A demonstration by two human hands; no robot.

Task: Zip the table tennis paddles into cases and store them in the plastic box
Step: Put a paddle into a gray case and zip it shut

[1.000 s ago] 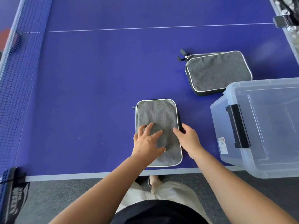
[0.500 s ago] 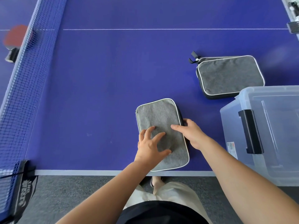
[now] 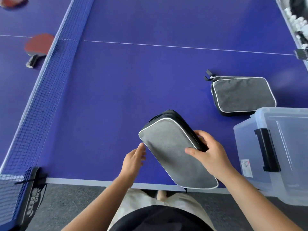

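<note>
The right hand [image 3: 210, 153] held a grey fabric paddle case with white piping and a black zipped edge [image 3: 173, 150]. Its grip was closed on the case's right long side, thumb on the grey face and fingers wrapped over the black edge. The case was tilted, its far end raised off the blue table-tennis surface [image 3: 133, 77] and its near end overhanging the white front edge line. The left hand [image 3: 134, 160] was at the case's left side, fingers straight and loosely spread, grip wide and holding nothing; whether the fingertips touched the case could not be told.

A second grey fabric case with white piping and black zip pulls [image 3: 242, 95] lay flat on the surface, well apart from the first and just beyond the translucent plastic storage box with a black latch handle [image 3: 283, 147]. The box stood at the right front corner of the surface, with its lid on. What the box held could not be seen.

A blue net [image 3: 50, 77] ran along the left. Beyond it lay a red-faced paddle with a black handle [image 3: 39, 45], uncased.
</note>
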